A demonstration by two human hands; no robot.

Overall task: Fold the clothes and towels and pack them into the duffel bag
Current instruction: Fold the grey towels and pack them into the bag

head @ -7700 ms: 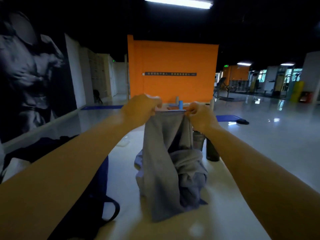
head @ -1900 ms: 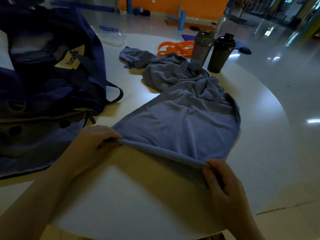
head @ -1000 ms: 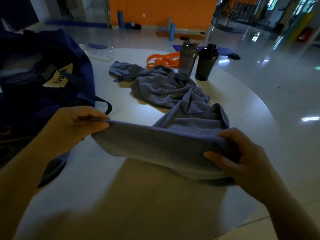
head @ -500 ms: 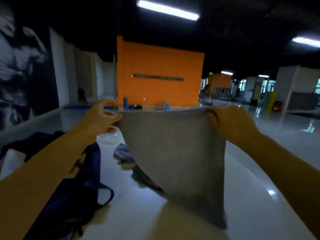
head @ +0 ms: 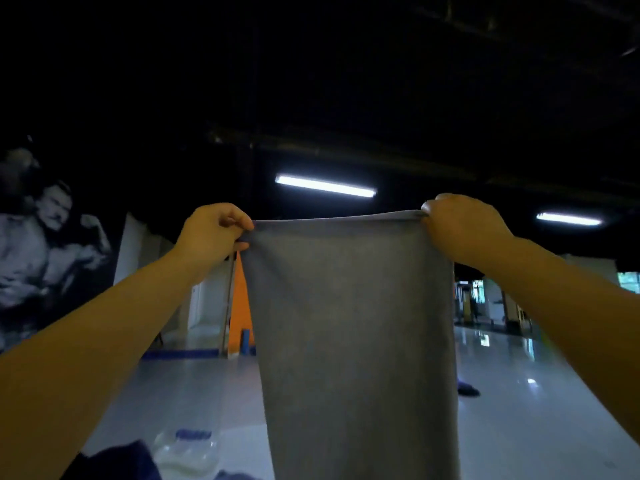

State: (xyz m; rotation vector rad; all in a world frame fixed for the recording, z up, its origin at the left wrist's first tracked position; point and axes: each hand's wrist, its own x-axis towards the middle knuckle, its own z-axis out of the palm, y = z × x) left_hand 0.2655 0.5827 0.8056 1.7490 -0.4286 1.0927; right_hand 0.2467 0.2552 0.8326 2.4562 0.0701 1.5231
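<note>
both hands raised: left hand [head: 211,233] and right hand [head: 462,225] each pinch a top corner of the grey towel [head: 353,334], fingers curled tight. it hangs flat, top edge taut, open floor [head: 519,427] behind.

White table [head: 242,441] under clear pouch [head: 187,448]

I have one view only, from the head camera, wide-angle, so nothing is shared with a second view. It faces forward and tilts up: dark ceiling fills the upper half, with a strip light [head: 325,186] at mid-height. Both forearms reach away from the lens, and the towel [head: 353,327] hangs close in front, blocking the centre. The floor [head: 194,386] shows low down.
</note>
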